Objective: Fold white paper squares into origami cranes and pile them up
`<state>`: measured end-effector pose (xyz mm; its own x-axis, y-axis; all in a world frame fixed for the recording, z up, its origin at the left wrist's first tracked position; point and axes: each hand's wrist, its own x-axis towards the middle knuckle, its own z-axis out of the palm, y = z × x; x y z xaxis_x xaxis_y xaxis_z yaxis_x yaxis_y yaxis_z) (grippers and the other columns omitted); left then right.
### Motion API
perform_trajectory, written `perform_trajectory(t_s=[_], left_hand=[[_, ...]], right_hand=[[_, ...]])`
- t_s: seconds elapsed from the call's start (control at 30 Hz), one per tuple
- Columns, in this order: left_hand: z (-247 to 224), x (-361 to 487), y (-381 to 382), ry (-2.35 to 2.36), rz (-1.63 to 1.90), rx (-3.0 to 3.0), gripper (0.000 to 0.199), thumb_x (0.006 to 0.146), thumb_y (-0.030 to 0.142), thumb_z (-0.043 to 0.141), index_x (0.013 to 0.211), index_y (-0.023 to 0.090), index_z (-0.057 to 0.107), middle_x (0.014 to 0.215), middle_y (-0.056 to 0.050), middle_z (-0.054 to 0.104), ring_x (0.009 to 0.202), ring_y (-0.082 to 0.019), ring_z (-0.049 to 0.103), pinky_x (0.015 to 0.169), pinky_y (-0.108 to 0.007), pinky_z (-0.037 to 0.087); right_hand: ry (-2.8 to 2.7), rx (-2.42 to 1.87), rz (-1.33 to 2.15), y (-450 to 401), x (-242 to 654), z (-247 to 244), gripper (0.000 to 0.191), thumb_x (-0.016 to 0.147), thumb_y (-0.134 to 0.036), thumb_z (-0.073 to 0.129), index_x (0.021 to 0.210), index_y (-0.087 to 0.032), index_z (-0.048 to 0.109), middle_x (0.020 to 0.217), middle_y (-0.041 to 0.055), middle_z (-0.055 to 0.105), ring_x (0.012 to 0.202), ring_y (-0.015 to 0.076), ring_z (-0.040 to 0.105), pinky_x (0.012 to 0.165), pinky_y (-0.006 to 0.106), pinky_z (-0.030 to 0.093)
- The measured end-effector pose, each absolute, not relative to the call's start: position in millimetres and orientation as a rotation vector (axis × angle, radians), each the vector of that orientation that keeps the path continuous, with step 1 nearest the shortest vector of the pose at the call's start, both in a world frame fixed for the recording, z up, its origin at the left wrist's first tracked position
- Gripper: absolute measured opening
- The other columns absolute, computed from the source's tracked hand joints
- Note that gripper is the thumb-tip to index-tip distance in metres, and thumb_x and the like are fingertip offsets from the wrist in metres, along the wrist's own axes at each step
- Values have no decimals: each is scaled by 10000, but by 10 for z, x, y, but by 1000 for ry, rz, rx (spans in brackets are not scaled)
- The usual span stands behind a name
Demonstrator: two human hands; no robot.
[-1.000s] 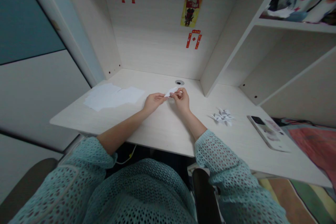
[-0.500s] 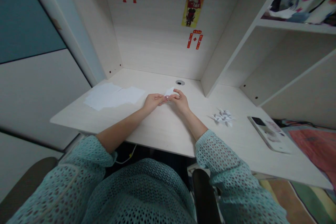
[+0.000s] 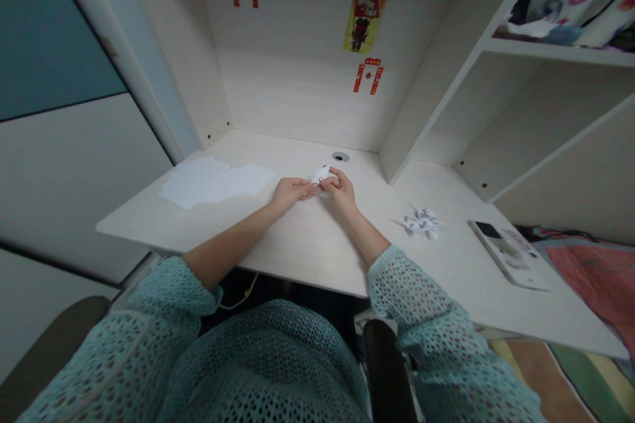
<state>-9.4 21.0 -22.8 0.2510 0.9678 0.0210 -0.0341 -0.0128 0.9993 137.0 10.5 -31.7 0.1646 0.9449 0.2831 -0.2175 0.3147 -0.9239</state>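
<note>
A small folded piece of white paper [image 3: 321, 174] is held between both hands above the middle of the desk. My left hand [image 3: 292, 192] pinches its near left part between thumb and fingers. On the other side, my right hand [image 3: 341, 190] grips the paper's right edge, with the index finger bent behind it. The fingers cover part of the paper, so its exact folds cannot be made out. Right of my right forearm lies a small cluster of folded paper cranes [image 3: 421, 221].
White paper sheets [image 3: 213, 180] lie spread on the left of the desk [image 3: 302, 258]. A phone [image 3: 508, 254] rests at the right. Behind the hands is a round cable hole [image 3: 340, 156]. A shelf divider [image 3: 426, 119] rises at the back right.
My fingertips have drawn slightly apart, and more of the white paper shows between them. Both forearms stay almost in the same place.
</note>
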Motion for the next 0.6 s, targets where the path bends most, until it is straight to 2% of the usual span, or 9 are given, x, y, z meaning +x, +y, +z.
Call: perform_trajectory(t_s=[0.1, 0.17, 0.27, 0.43, 0.6], left_hand=[[-256, -104, 222, 970, 1075, 1306, 397, 568, 452, 768, 754, 111, 683, 718, -89, 696, 669, -151, 638, 729, -310, 497], [-277, -105, 225, 935, 1084, 1318, 390, 572, 442, 767, 756, 109, 682, 719, -89, 696, 668, -148, 640, 749, -319, 499], [-295, -95, 218, 887, 1071, 1345, 395, 567, 435, 772, 770, 107, 685, 720, -86, 698, 668, -146, 644, 771, -327, 503], [-310, -73, 211, 937, 986, 1343, 411, 565, 461, 768, 757, 105, 693, 724, -97, 704, 673, -156, 652, 776, -327, 512], [-322, -73, 213, 939, 947, 1378, 399, 573, 456, 769, 753, 108, 693, 754, -102, 710, 697, -164, 657, 777, -319, 514]], right_hand=[[-1089, -937, 1080, 63, 1356, -299, 514, 581, -422, 734, 1030, -203, 615, 694, -5, 651, 662, 139, 598, 663, 276, 465], [-1136, -990, 1116, 42, 1344, -294, 401, 599, -455, 717, 885, -178, 672, 743, 29, 672, 679, 145, 599, 652, 270, 456], [-1154, -1054, 1069, 39, 1328, -308, 343, 609, -485, 702, 683, -150, 685, 690, 43, 670, 625, 136, 571, 614, 260, 435], [-1120, -1128, 959, 96, 1378, -323, 360, 590, -504, 700, 618, -146, 676, 592, 28, 639, 547, 122, 525, 554, 253, 404], [-1093, -1151, 919, 127, 1453, -316, 372, 583, -519, 694, 596, -148, 661, 576, 31, 629, 572, 136, 538, 546, 251, 400]])
